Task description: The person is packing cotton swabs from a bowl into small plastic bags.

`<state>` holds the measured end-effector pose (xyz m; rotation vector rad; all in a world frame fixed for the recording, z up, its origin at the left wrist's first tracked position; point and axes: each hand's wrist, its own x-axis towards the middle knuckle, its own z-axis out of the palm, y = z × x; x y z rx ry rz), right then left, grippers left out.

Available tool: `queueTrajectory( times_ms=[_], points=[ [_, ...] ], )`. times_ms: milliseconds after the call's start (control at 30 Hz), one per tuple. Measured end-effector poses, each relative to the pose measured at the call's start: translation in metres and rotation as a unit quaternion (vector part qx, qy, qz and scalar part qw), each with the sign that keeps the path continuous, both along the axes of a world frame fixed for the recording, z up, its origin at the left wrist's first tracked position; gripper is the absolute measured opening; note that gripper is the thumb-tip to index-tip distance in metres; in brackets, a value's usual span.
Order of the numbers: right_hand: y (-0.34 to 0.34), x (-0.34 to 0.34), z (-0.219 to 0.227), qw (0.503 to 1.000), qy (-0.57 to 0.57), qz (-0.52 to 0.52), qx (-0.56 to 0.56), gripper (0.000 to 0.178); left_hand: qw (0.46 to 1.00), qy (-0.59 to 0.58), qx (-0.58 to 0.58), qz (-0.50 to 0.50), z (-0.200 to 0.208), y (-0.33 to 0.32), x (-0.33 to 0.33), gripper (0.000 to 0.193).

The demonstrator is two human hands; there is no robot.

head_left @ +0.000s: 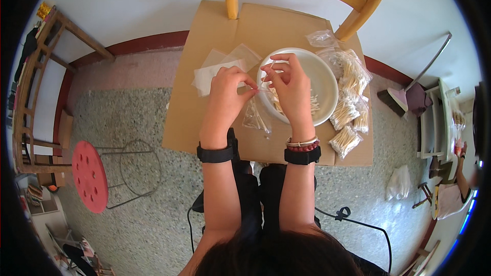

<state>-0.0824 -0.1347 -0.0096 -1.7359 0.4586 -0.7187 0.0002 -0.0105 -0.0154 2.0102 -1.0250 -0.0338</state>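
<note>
Two bare hands at work beside a white bowl (335, 92), the landmark for all places. The small clear bag (254, 117), with a few swabs inside, is at the bowl's near-left rim, above or on the cardboard sheet (192, 122) under the bowl. Left hand (232, 84), just left of the bowl: thumb and forefinger brought together in a narrow grip, apparently on the bag's upper edge. Right hand (286, 82), over the bowl: fingers curled close to the thumb; whether this grip holds anything cannot be told. Loose cotton swabs (314, 103) lie in the bowl; flat clear bags (207, 76) lie to its left, filled bags (353, 74) to its right. Handling, as judged: the bag should be light, limp and rather slippery, best taken by both sides of its mouth; the swabs should be light, with thin, fairly stiff shafts, best pinched mid-shaft to spare the soft tips
</note>
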Motion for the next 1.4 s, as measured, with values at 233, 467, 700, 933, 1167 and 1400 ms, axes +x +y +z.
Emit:
queueTrajectory(
  times_ms=[233,467,700,933,1167,1400],
  points=[
    [0.002,-0.002,0.002,0.999,0.019,0.009,-0.047,0.017,0.999,0.027,-0.015,-0.013,0.003,0.006,0.001,0.016],
    [-0.001,-0.011,0.004,0.992,0.055,0.062,-0.098,0.025,0.997,0.062,-0.019,-0.038,0.009,0.005,-0.003,0.016],
    [-0.009,-0.022,0.006,0.986,0.103,0.091,-0.089,0.034,0.997,0.064,-0.007,-0.048,0.009,0.000,-0.006,0.016],
    [-0.022,-0.035,0.010,0.972,0.179,0.135,-0.074,0.020,0.997,0.025,-0.031,-0.067,0.023,-0.005,-0.010,0.016],
    [-0.028,-0.042,0.020,0.972,-0.067,0.182,0.131,0.022,0.969,0.185,-0.162,0.006,0.021,0.004,-0.008,0.021],
    [-0.030,-0.056,0.028,0.950,-0.122,0.190,0.217,0.026,0.953,0.240,-0.175,-0.054,0.040,0.007,-0.017,0.018]
  ],
)
